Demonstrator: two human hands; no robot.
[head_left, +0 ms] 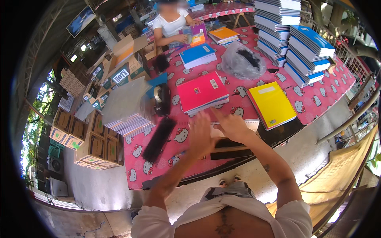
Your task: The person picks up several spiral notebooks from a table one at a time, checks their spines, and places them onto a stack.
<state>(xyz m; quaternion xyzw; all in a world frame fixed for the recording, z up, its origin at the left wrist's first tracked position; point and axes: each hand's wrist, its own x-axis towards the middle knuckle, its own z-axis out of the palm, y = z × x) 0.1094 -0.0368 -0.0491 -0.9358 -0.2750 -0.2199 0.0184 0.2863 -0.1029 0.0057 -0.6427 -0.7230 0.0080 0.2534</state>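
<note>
Both left hand [201, 135] and right hand [233, 126] have fingers outstretched, gripping nothing visible, near red notebooks [203, 92] just ahead. Tall stacks [274, 37] beyond the right hand look finished, the red ones unfinished.

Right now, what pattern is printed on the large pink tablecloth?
The pink tablecloth carries white cartoon cat faces, best seen in the head view.

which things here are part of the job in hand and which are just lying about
Likely in use:
- red notebook stack, just beyond the left hand and right hand
- pale item partly hidden by the hands

Apparently lying about:
- black tape dispenser
- clear plastic bag
- brown cartons
</note>
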